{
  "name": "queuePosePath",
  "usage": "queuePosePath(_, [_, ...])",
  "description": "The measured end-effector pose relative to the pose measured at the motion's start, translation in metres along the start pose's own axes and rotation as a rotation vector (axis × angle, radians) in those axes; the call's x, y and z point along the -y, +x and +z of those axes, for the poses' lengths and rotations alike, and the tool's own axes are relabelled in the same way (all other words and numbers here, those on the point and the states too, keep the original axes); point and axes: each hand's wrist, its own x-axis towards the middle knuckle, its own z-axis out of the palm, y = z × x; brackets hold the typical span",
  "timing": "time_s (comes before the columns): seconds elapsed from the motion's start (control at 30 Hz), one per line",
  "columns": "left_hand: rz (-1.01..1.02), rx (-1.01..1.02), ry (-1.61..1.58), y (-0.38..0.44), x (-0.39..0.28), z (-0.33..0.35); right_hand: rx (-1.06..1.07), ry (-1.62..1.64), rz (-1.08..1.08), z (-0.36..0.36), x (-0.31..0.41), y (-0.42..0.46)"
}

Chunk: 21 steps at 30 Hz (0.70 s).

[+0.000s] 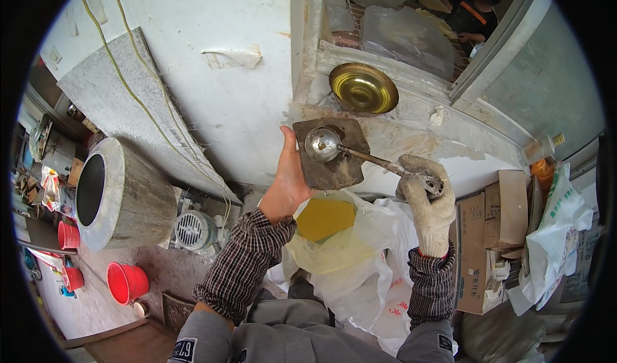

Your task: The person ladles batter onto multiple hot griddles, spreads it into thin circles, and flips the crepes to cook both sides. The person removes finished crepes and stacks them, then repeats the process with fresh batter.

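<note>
My bare left hand [289, 182] holds a dark, flat, roughly square slab [332, 170] by its left edge, thumb pointing up. Over the slab lies the round metal bowl of a ladle [322, 144]; whether the two touch I cannot tell. My right hand [426, 196], in a cream knitted glove, grips the far end of the ladle's handle. Beyond the slab, a brassy round basin [364, 89] rests on the window ledge. Below my hands is a plastic bag [356, 261] with a flat yellow piece [325, 218] at its opening.
At left stand a metal drum [144, 199], a motor [195, 230] and red buckets [127, 282]. Cardboard boxes [470, 247] and a white bag [554, 233] are at right. Through the window [385, 59], another person [470, 20] sits near plastic-covered sheets. Cables [140, 100] hang at upper left.
</note>
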Motion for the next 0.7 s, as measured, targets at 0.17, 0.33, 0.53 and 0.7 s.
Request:
queuePosePath(0.17, [-0.076,0.012,-0.009,-0.006,0.000,0.001,-0.059,-0.005,-0.041,0.012,-0.011,0.014])
queuePosePath(0.33, [-0.103,0.030,-0.014,-0.006,-0.002,-0.009,-0.012,-0.004,-0.066,0.017,-0.013,0.011])
queuePosePath(0.53, [-0.059,-0.013,-0.053,-0.010,-0.003,-0.016,-0.041,0.048,0.014,0.011,-0.014,0.012])
queuePosePath(0.7, [0.019,0.037,-0.129,-0.020,-0.002,-0.020,-0.134,0.020,-0.021,-0.006,-0.017,0.005])
